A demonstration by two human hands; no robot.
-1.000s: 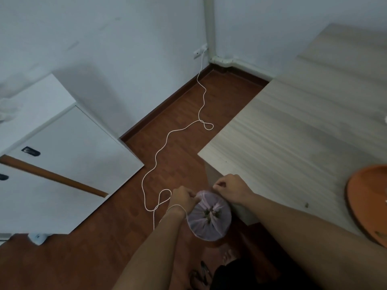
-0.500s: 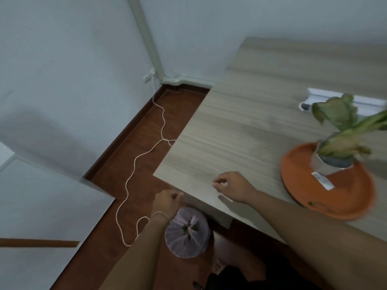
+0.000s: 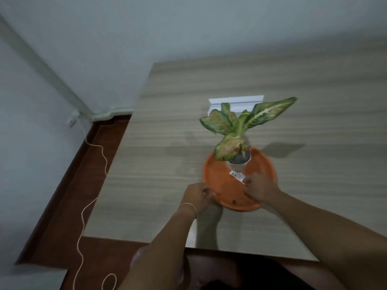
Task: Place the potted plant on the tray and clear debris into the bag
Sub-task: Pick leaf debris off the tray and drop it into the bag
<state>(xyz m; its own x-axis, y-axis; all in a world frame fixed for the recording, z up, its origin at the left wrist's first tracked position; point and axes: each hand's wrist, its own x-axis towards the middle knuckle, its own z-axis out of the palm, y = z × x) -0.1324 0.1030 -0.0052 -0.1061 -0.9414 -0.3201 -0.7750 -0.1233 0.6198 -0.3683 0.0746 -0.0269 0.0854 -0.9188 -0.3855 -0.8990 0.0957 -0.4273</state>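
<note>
The potted plant [image 3: 238, 130], with green and yellowing leaves in a small white pot, stands upright at the back of the orange tray [image 3: 217, 174] on the wooden table. A white label [image 3: 236, 175] lies in the tray in front of the pot, and a dark speck of debris [image 3: 233, 202] sits near the front rim. My left hand [image 3: 196, 194] has its fingers curled on the tray's front-left rim. My right hand [image 3: 259, 190] covers the front-right rim, fingers bent, thumb beside the label. Only a pale sliver of the bag [image 3: 136, 257] shows beside my left forearm.
A white power strip [image 3: 236, 101] lies on the table [image 3: 167, 143] behind the plant. A white cord [image 3: 83, 208] runs from a wall socket across the red-brown floor on the left. The table's front edge is close to my body.
My view swung from the floor and bag up to the table. Both hands left the bag and moved right onto the tray's front rim. The bag is almost out of sight.
</note>
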